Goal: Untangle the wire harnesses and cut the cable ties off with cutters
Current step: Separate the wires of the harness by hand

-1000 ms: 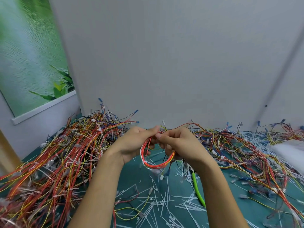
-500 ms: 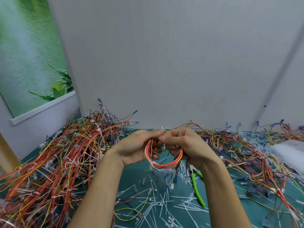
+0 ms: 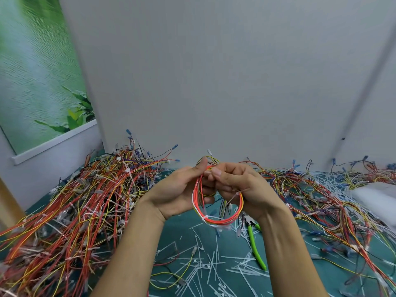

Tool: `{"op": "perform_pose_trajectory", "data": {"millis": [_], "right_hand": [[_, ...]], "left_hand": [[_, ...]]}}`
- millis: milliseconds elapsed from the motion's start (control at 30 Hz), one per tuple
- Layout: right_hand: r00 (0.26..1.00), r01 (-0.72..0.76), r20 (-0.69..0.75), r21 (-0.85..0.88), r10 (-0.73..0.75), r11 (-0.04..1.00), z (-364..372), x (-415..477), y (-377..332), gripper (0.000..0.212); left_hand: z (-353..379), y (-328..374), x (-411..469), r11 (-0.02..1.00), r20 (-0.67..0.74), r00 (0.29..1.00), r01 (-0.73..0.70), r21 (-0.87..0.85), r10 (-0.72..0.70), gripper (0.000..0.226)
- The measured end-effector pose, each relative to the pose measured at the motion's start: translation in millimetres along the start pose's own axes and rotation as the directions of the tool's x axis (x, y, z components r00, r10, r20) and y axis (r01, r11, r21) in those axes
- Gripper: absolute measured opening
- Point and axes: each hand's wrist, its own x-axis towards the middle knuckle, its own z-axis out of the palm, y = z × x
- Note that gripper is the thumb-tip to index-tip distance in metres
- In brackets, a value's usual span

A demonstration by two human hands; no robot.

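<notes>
Both my hands hold one coiled wire harness (image 3: 216,220) of red, white and yellow wires up in front of me. My left hand (image 3: 182,194) grips the left side of the loop, thumb on top. My right hand (image 3: 242,185) pinches the top of the loop, with its fingers curled round the right side. A white cable tie (image 3: 205,217) binds the coil at its lower left. The green-handled cutters (image 3: 256,251) lie on the green table (image 3: 177,228) below my right wrist, their head partly hidden by it.
A big tangle of red, orange and yellow harnesses (image 3: 70,211) fills the left side of the table. More wires (image 3: 321,200) spread to the right, beside a white bundle (image 3: 377,196). Several cut white cable ties (image 3: 205,266) litter the table between my arms. A grey wall stands right behind.
Both hands have lifted the coil slightly and turned it, so the loop now hangs wider and rounder between them. The cutters have not moved.
</notes>
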Motion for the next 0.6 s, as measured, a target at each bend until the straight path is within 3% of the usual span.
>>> {"op": "perform_pose_trajectory", "data": {"millis": [233, 433, 600], "right_hand": [[1.000, 0.028, 0.008, 0.115, -0.029, 0.993, 0.5, 0.7, 0.6, 0.026], [1.000, -0.016, 0.004, 0.042, 0.016, 0.999, -2.5, -0.2, -0.4, 0.023], [0.999, 0.048, 0.016, 0.070, -0.049, 0.996, 1.7, -1.0, -1.0, 0.023]], "left_hand": [[7.8, -0.5, -0.2, 0.998, 0.007, 0.998, -0.063, -0.024, 0.063, 0.037], [6.1, 1.8, -0.1, 0.991, -0.080, 0.991, -0.097, 0.094, 0.105, 0.034], [8.0, 0.8, 2.1, 0.981, -0.090, 0.978, -0.180, 0.080, 0.186, 0.032]]}}
